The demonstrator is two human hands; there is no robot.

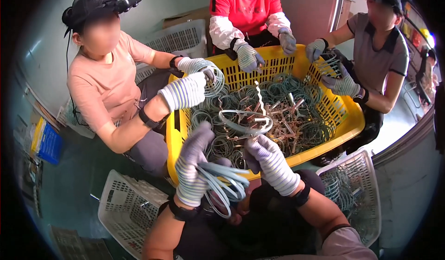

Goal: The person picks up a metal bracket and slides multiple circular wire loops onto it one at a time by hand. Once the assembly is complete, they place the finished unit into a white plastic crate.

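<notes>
In a striped glove, my left hand [193, 165] is at the front edge of the yellow basket, with its fingers stretched upward and blurred by motion. A bundle of blue-grey wire rings [225, 186] hangs from its thumb side and palm. My right hand [273, 162], gloved too, pinches the near side of a single larger wire ring [245, 125] raised above the basket; the exact grip point is partly hidden by the fingers. The yellow basket [301, 159] holds many similar rings and a heap of copper-coloured and silvery metal pieces [282, 125].
A white basket [111, 213] stands at my lower left, another with rings [373, 190] at my right. Three people sit around the yellow basket; gloved hands at left [185, 90], far side [250, 58] and right [345, 83] reach over it. A blue and yellow box [46, 141] is far left.
</notes>
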